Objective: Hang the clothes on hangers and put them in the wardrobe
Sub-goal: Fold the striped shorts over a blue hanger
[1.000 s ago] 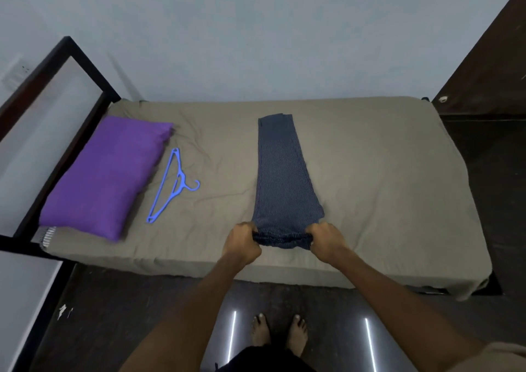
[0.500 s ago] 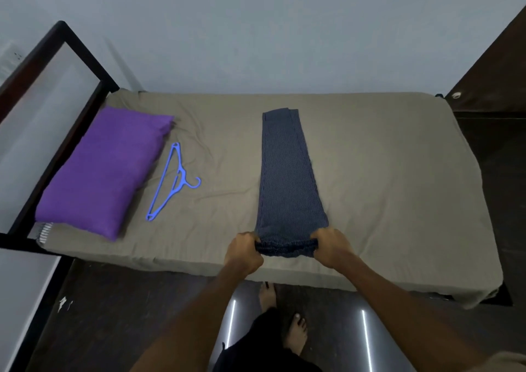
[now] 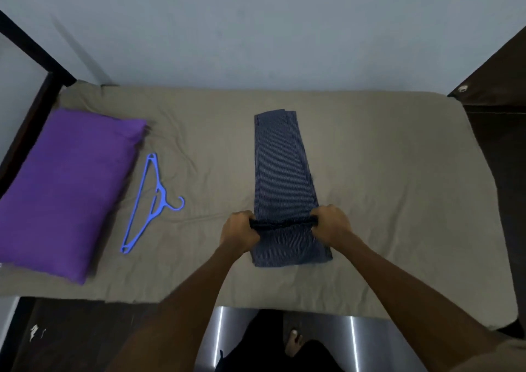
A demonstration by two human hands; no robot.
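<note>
Dark blue striped trousers (image 3: 281,167) lie lengthwise on the bed (image 3: 384,178), folded into a narrow strip. My left hand (image 3: 239,231) grips the left end of their waistband and my right hand (image 3: 331,223) grips the right end. The waistband is lifted and carried over the near part of the cloth, so a fold lies under my hands. A blue plastic hanger (image 3: 150,204) lies flat on the sheet to the left of the trousers, its hook pointing right.
A purple pillow (image 3: 65,189) lies at the left end of the bed by the dark bed frame (image 3: 37,98). A dark wooden panel (image 3: 495,67) stands at the right. My feet stand on the dark glossy floor (image 3: 71,334) below the bed's near edge.
Both hands have carried the waistband away from me over the trousers, so the near part of the cloth now lies folded under them. I have stepped closer to the bed.
</note>
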